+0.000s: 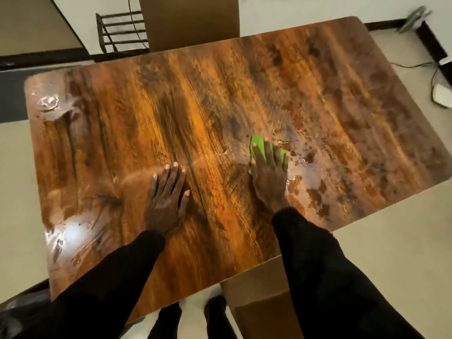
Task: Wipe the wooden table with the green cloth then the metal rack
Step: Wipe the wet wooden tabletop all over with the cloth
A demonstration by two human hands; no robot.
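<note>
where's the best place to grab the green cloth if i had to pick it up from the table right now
The far edge of the green cloth, reached from the table's far side. It lies flat on the wooden table under the right hand, whose palm and fingers cover most of it; only that far strip and a near-left corner show.

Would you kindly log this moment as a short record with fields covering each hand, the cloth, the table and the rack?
left hand: flat on the tabletop, holding nothing
right hand: pressed flat on the green cloth
green cloth: spread under the right hand's fingers, mid-table
glossy brown wooden table: wet patches right of the cloth and at its left corners
dark metal rack: on the floor beyond the table, untouched
</note>
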